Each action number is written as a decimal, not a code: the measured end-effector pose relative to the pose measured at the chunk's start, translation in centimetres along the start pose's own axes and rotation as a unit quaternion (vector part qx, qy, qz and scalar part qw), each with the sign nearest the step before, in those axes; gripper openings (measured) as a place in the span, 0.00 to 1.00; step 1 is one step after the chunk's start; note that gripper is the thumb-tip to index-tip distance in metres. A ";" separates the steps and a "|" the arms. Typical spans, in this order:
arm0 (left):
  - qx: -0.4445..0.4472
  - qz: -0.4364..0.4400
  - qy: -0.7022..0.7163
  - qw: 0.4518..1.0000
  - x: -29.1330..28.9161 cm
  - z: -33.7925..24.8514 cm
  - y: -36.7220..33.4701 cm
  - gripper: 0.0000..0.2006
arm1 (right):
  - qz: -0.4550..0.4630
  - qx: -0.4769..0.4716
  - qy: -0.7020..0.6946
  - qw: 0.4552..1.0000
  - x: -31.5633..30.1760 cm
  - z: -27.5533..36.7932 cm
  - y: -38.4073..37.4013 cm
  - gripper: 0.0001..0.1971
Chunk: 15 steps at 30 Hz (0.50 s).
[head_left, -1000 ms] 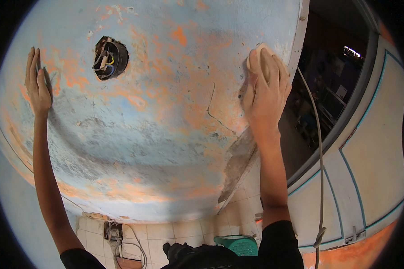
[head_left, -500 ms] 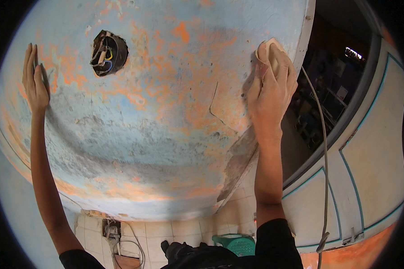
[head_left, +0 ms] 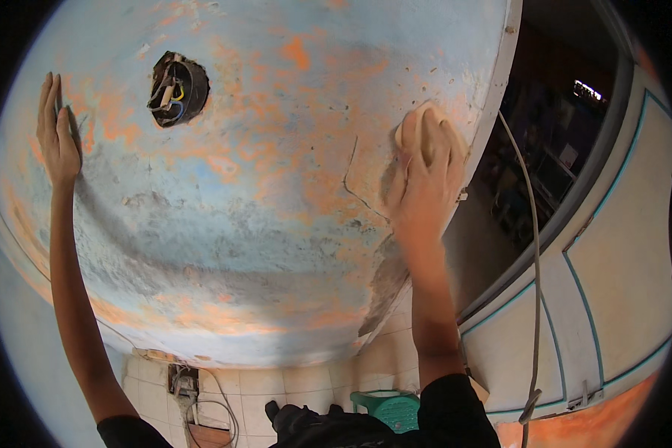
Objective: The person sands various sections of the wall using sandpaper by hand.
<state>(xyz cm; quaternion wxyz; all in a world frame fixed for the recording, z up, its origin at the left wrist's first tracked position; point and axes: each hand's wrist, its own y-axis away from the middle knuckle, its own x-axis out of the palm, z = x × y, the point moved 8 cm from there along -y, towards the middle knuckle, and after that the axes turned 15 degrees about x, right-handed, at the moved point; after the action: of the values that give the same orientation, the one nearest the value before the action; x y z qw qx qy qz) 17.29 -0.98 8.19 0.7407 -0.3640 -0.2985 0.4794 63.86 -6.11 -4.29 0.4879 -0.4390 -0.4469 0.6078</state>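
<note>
The patchily stripped wall (head_left: 269,209) and exposed wires (head_left: 178,92) show a room under renovation.

The wall (head_left: 239,224) looks matt and roughly worn, the green stool (head_left: 397,411) plastic, the floor tiles (head_left: 260,383) smooth.

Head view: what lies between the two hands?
Between left hand and right hand, the head view shows patchy wall with a wiring hole and a dark line.

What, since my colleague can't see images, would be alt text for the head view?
A person's right hand holds a pale pad against a patchy blue and orange wall near its edge, while the left hand rests on the wall farther left. Between them, wires show in a rough hole.
</note>
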 end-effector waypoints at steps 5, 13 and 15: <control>-0.001 0.005 -0.024 1.000 -0.1 -0.2 0.0 0.22 | 0.127 -0.018 -0.049 0.990 2.2 0.5 6.8 0.23; -0.037 -0.004 -0.007 0.999 0.4 -0.5 0.2 0.22 | 0.180 -0.042 -0.111 0.977 5.1 0.1 20.5 0.21; -0.081 -0.014 -0.014 0.997 -0.2 0.0 0.9 0.23 | 0.146 -0.063 -0.125 0.979 5.9 -0.2 23.0 0.20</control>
<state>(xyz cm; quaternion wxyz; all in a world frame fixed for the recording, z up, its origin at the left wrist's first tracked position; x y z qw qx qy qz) 16.74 -0.86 7.44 0.7110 -0.4116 -0.3516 0.4488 58.57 -3.13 -27.29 0.3059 -0.4502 -0.4730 0.6928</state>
